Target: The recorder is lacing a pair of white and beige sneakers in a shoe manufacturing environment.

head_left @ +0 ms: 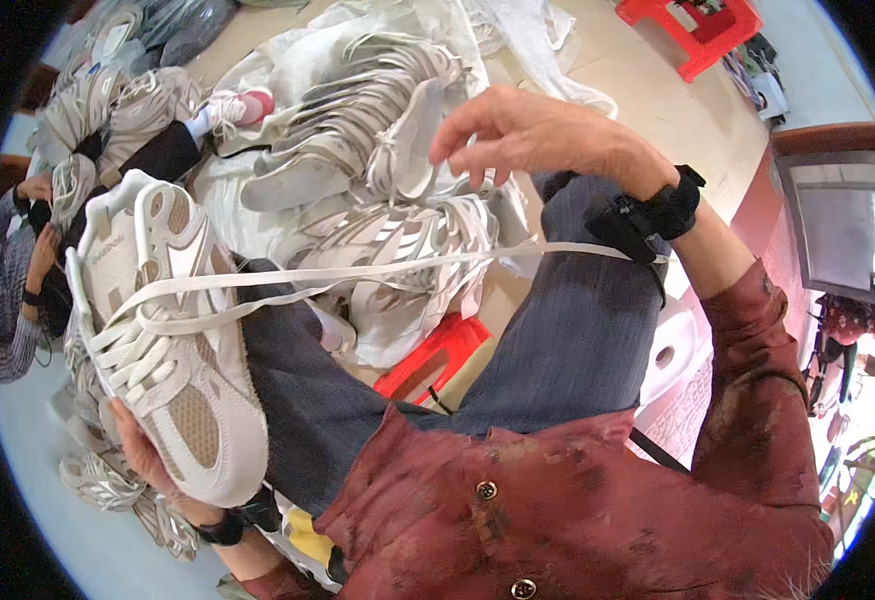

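My left hand point(142, 455) holds a white and beige sneaker upper point(192, 400) from its outer side, toe end toward me. Part of that hand is hidden beneath it. White laces point(387, 268) are threaded through the upper's lower eyelets. Their long loose lengths stretch right across my lap to my right knee. My right hand point(527, 130) hangs in the air over the pile, its fingers bent and apart, with nothing seen in them. Just left of its fingertips, a bundle of tied lace point(385, 165) lies on the stacked grey-white uppers point(357, 110).
More beige and white uppers point(397, 250) are heaped before my knees on white plastic sheeting. Red plastic stools stand between my legs point(437, 355) and at the upper right point(692, 35). At the left, another person's hands point(42, 250) work by further uppers point(77, 110).
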Available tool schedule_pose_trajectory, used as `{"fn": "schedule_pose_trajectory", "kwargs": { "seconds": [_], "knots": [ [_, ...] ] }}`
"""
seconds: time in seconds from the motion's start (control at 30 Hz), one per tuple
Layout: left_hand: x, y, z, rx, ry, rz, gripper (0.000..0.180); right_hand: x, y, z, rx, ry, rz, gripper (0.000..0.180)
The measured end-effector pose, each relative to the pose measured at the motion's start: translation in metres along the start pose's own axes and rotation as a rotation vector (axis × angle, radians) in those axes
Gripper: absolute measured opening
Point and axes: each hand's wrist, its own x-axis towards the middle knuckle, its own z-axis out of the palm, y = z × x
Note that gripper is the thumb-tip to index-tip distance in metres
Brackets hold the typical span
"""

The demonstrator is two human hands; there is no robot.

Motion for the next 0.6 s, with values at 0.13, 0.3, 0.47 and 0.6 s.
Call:
{"fn": "schedule_pose_trajectory", "kwargs": {
  "seconds": [0.13,0.3,0.47,0.6],
  "knots": [
    [-0.010,-0.014,0.004,0.021,0.169,0.062,0.047,0.027,-0.003,0.039,-0.197,-0.228,-0.171,0.032],
    [-0.006,-0.017,0.004,-0.049,0.160,0.035,0.045,0.034,-0.014,0.082,-0.184,-0.409,-0.338,0.037],
    [-0.006,-0.022,-0.012,-0.057,0.122,0.036,0.046,0.017,-0.033,0.101,0.232,-0.649,-0.103,0.037],
    [-0.010,-0.024,-0.008,-0.158,0.080,0.019,0.048,0.004,-0.034,0.104,0.334,-0.706,-0.037,0.029]
  ]
}}
